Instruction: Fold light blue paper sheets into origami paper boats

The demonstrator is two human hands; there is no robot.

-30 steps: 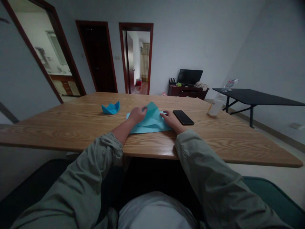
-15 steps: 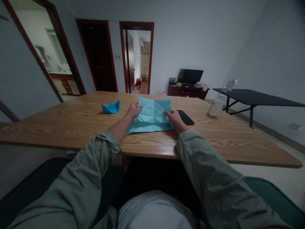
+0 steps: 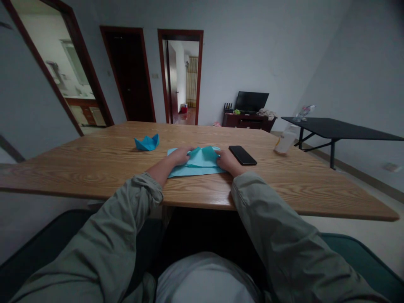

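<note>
A light blue sheet of paper (image 3: 195, 170) with creases lies on the table in front of me, its upper flap partly folded and bulging up in the middle. My left hand (image 3: 181, 155) is on the flap's left side, fingers bent in around its edge. On the right side, my right hand (image 3: 227, 160) pinches the flap, with the fingertips partly hidden. A darker blue folded paper boat (image 3: 147, 143) sits apart on the left. Just beyond my right hand is a black phone (image 3: 242, 155), lying flat.
The wooden table (image 3: 126, 181) spreads wide to both sides, its front edge close to me. A whitish translucent cup (image 3: 285, 142) stands near its right edge. Past it is a black folding table (image 3: 341, 128). A screen (image 3: 252, 101) rests on a cabinet (image 3: 249, 122) by the far wall.
Both hands have lowered, bringing the raised flap of the paper down toward the table. The flap now bends and bulges between them, and more of the phone shows.
</note>
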